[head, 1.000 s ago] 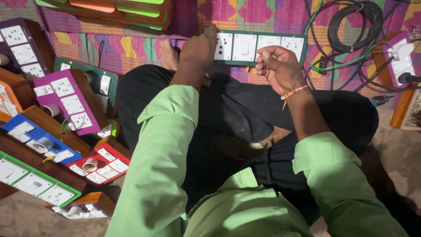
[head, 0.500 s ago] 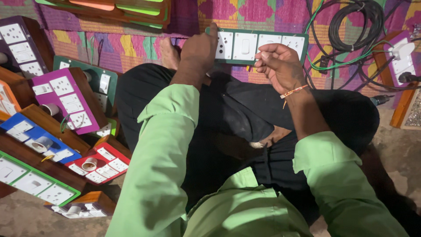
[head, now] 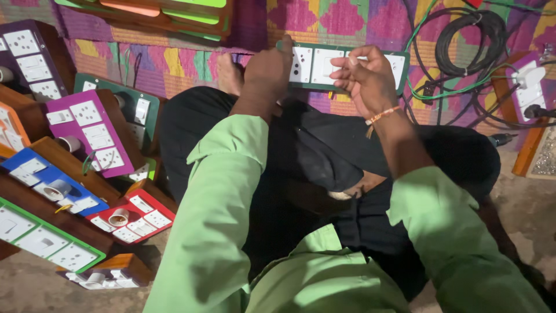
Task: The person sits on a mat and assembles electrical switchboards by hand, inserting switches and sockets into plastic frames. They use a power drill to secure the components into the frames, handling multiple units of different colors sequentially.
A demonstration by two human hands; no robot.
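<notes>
Patterned mat [head: 185, 61] — green switchboard [head: 324, 66] half-hidden behind left hand [head: 267, 72], right hand [head: 365, 78].

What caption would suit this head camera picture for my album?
Seated person's left hand steadies a green switchboard while the right hand fingers its sockets.

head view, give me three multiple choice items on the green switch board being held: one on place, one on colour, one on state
1. Where is the green switch board?
A. Beyond the knees, over the patterned mat
B. On the red board
C. Inside the cable coil

2. What colour is the board nearest the red board, up and to its left?
A. Yellow
B. Blue
C. White

3. How do the hands meet the green board?
A. Both off it
B. Only the right touches
C. Left hand grips its left end, right hand fingers lie on its face

Answers: 1 A, the patterned mat shows behind it; 2 B, the blue board lies there; 3 C, both hands touch it.
</notes>
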